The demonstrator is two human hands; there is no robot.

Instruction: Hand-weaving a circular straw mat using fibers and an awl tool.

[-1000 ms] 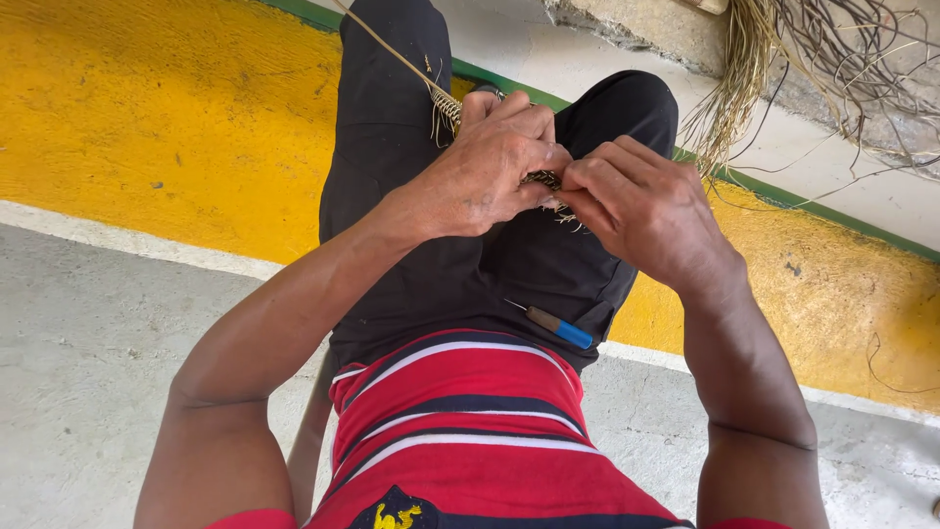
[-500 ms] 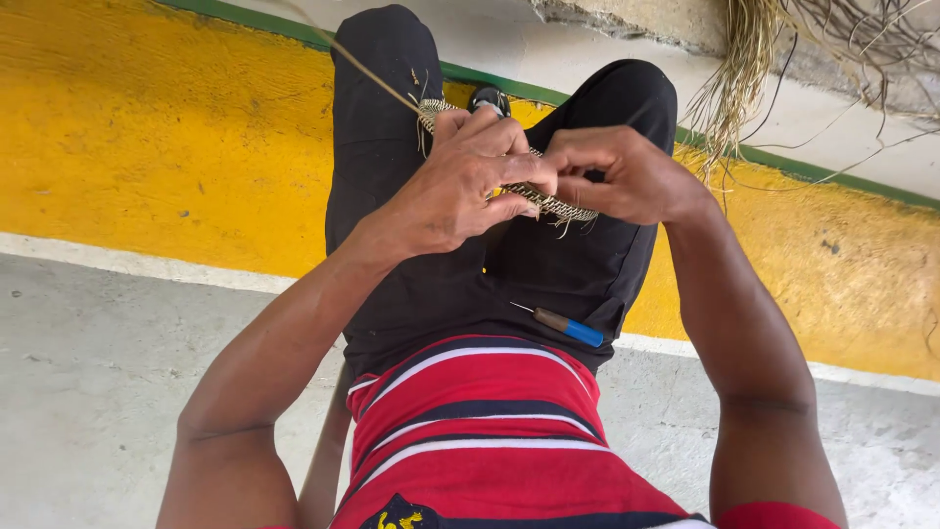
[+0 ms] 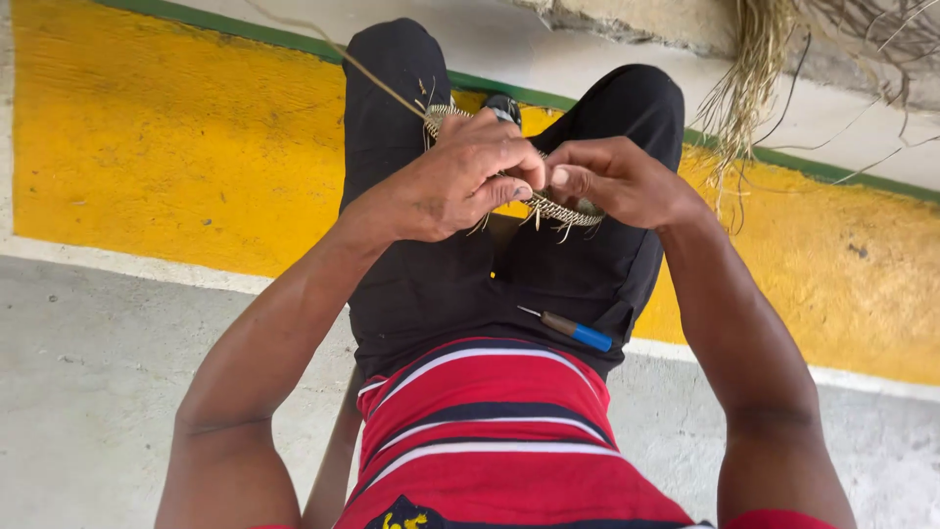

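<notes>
A small round woven piece of straw-coloured fibre (image 3: 554, 208) rests above my lap, between my knees in black trousers. My left hand (image 3: 460, 176) grips its near rim from the left, fingers curled over the weave. My right hand (image 3: 612, 179) pinches the rim from the right, fingertips almost touching those of the left. A long loose strand (image 3: 377, 80) runs from the piece up and to the left. Short fibre ends stick out under the rim.
A small tool with a blue handle and metal tip (image 3: 576, 331) lies on my lap near my striped red shirt. A bundle of dry fibres (image 3: 744, 88) hangs at the upper right. Below me are a yellow painted band (image 3: 176, 147) and grey concrete (image 3: 98, 392).
Both hands have moved slightly lower and apart along the rim, and more of the woven piece shows between them. The view has shifted a little.
</notes>
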